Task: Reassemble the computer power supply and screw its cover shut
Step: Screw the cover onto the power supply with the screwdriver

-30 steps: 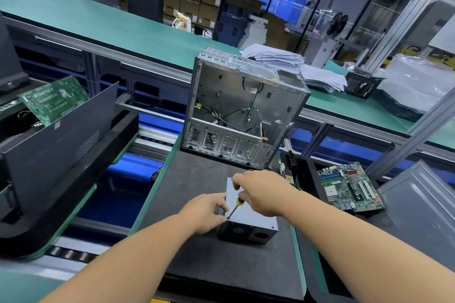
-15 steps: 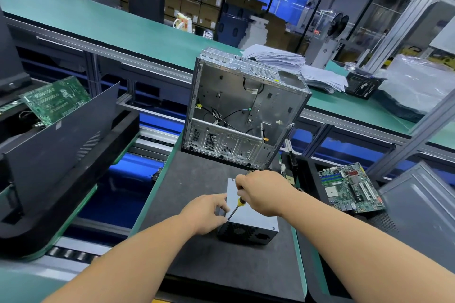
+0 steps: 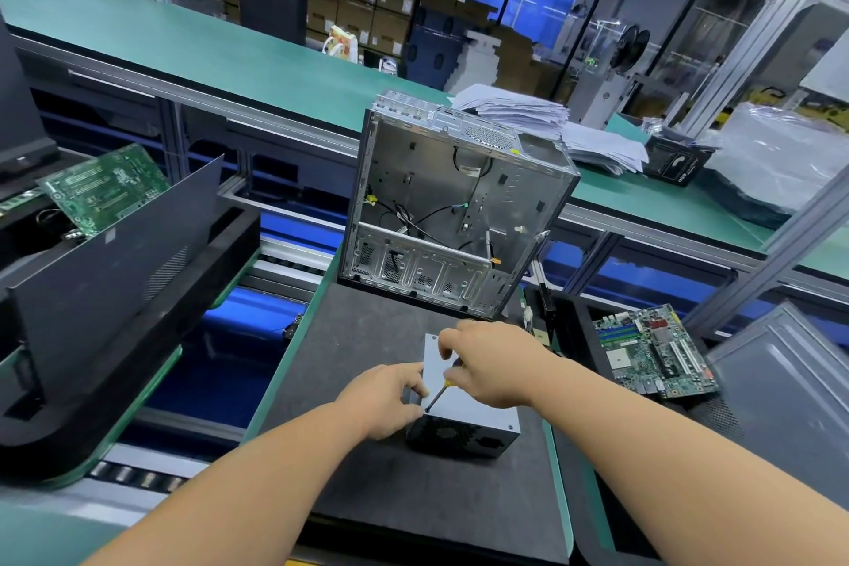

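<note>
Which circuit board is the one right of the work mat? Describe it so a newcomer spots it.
Start at the open silver computer case standing on the dark grey work mat. Look down and right, past the mat's edge, to the black tray. The green motherboard lies flat there, with blue memory slots, unlike the plain green board tilted at far left.

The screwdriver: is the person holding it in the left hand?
No, the right hand grips the screwdriver; the left hand steadies the power supply.

We saw the power supply [image 3: 464, 416], a grey metal box with a dark vented near face showing a fan grille, lying flat on the dark bench mat [image 3: 367, 335], cover on top. The screwdriver [image 3: 438, 393] slanted down, tip at the cover's near-left corner.
</note>
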